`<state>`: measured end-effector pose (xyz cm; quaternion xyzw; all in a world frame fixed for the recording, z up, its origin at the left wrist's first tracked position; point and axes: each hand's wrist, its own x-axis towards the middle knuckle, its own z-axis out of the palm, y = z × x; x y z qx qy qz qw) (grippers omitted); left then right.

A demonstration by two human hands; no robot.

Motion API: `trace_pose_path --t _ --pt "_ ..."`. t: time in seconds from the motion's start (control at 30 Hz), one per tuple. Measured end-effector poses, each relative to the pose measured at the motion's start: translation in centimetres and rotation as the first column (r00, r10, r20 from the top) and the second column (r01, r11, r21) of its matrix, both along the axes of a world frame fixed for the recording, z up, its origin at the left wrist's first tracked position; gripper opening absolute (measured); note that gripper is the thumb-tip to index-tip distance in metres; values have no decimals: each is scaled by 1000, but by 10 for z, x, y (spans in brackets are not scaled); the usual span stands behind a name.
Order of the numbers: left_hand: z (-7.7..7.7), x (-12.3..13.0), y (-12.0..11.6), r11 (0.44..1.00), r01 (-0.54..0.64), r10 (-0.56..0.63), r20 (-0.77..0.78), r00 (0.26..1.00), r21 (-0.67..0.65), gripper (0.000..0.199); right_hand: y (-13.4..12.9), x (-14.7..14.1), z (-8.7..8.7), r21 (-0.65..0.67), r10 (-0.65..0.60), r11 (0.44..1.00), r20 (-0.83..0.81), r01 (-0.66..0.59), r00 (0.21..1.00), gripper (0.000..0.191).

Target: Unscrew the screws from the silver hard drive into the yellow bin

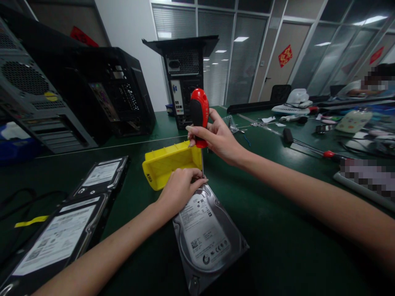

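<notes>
My right hand (pixel 220 137) is wrapped round the red and black handle of a screwdriver (pixel 200 117), held upright with its shaft pointing down. The shaft's lower end meets the far edge of a silver hard drive (pixel 205 234), which lies label up on the table. At that edge my left hand (pixel 183 185) is closed, thumb and forefinger pinched about the low end of the shaft. Its fingers hide the screwdriver's tip and whatever it touches. Just behind the left hand, a yellow plastic bin (pixel 168 162) lies with its open side towards me.
Two more drives (pixel 58 234) (pixel 100 176) lie to the left on the green table (pixel 265 197). Computer cases (pixel 40 90) (pixel 123 90) (pixel 185 78) stand behind. Tools, including a long red-and-black one (pixel 308 150), and clutter fill the right side. A person (pixel 367 88) sits far right.
</notes>
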<state>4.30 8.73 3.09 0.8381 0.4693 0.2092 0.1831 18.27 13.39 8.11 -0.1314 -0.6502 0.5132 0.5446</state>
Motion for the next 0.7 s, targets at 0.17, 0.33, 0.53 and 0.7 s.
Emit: trace_pose_path --t 0.17,0.33,0.53,0.7 --pt "4 -12 4 988 107 -97 95 991 -111 19 1 1 0 15 57 998 37 -58 998 25" --pt "12 -26 6 978 124 -117 51 992 -166 27 -4 -1 1 3 54 999 64 -54 997 23" --pt "14 -27 3 970 169 -167 23 986 -177 31 -8 -3 0 -14 101 995 -3 -102 995 23" --pt "10 -25 2 974 159 -160 11 987 -162 31 -4 0 2 -97 169 981 11 -167 986 27"
